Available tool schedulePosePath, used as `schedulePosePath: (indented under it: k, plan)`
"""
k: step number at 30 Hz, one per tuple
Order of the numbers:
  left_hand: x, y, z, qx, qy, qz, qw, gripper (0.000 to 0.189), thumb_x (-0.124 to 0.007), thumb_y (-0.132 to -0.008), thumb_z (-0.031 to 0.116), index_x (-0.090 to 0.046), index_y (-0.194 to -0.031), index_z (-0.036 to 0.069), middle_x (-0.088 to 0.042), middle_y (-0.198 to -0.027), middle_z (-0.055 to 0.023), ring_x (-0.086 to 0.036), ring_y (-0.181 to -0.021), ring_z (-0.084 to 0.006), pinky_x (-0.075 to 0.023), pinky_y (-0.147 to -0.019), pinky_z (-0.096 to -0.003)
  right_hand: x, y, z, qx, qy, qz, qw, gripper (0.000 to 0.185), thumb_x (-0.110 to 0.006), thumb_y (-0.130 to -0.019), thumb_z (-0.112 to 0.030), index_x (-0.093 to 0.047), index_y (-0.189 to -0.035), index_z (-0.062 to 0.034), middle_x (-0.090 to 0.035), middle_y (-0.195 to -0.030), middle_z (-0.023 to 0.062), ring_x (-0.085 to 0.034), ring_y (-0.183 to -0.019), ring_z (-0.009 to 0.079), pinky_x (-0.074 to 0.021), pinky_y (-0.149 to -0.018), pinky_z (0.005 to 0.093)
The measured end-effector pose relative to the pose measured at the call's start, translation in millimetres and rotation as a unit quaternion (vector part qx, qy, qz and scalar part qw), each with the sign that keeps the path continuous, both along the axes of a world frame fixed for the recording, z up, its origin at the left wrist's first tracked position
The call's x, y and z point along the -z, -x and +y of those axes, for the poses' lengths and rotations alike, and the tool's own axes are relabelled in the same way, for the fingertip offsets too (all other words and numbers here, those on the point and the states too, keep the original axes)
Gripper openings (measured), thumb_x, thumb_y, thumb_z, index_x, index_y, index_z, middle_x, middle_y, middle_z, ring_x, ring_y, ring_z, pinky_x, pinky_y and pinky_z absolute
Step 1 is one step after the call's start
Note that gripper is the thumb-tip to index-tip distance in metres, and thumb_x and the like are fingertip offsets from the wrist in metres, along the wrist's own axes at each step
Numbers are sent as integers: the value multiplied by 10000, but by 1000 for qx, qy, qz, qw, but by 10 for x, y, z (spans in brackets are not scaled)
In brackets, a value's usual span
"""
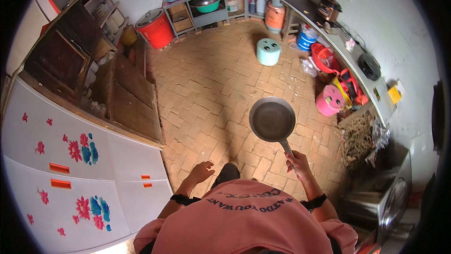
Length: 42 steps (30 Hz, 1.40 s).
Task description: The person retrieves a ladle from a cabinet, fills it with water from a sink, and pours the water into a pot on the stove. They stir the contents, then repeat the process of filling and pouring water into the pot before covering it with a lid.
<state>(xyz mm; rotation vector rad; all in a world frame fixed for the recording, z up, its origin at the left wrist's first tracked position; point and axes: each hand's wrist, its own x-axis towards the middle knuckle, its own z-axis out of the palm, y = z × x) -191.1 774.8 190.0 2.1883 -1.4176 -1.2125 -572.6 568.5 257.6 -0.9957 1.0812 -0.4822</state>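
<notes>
My right hand point(298, 164) grips the handle of a dark metal frying pan point(272, 119) at the lower right of the middle. The pan is held out above the brick floor, and its inside faces up with nothing seen in it. Nothing is in my left hand point(201, 172), whose fingers are apart and slightly bent, near my shoe and to the right of a white cabinet point(137, 197) with flower prints.
A turquoise stool point(268, 52) stands on the floor ahead. Along the right wall runs a long counter point(347, 56) with a pink stool point(330, 100) and red baskets beneath. An old wooden cupboard point(130, 102) stands at left. Farther back are a red bin point(155, 28) and an orange gas cylinder point(275, 16).
</notes>
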Motion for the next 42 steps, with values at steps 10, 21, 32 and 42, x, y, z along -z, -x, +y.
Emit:
schedulePosePath:
  k: [10,21,32,42]
  plan:
    - [-613,-1801,-2351,-119,52,183,974,509,-633,-895,383,-557,-1255,32,-636,-1080,-86,-599,-985,-162,-470,-851,-305,-3,-2083,-2310,-90,3,-22,996,306,-638,-911,-321,-590,-829,-30,-558,-616,26,-517,-443,95,-459,-401,245]
    - [-789,-2979,-5551,-111,-32,519,847,422,-495,-963,463,-557,-1180,107,-599,-1138,-49,-604,-1008,-163,-469,-884,-325,-257,-4680,-4852,-213,25,-29,976,319,-631,-916,-325,-592,-799,-30,-561,-599,17,-496,-428,79,-439,-408,227]
    - [-1030,-4687,-8019,-270,114,693,659,315,-444,-1010,340,-553,-1147,78,-608,-1053,-69,-597,-995,-238,-477,-927,-380,-838,-7241,-7273,-385,15,-58,921,322,-618,-928,-290,-645,-1030,14,-622,-753,35,-533,-486,89,-427,-433,220]
    - [-912,-6822,-9435,-305,216,698,610,214,-455,-1001,192,-516,-1173,81,-608,-1050,-95,-602,-915,-216,-497,-815,-384,-767,-9578,-8686,-432,14,-42,901,235,-644,-864,-128,-627,-1035,33,-626,-733,38,-557,-480,98,-480,-432,225]
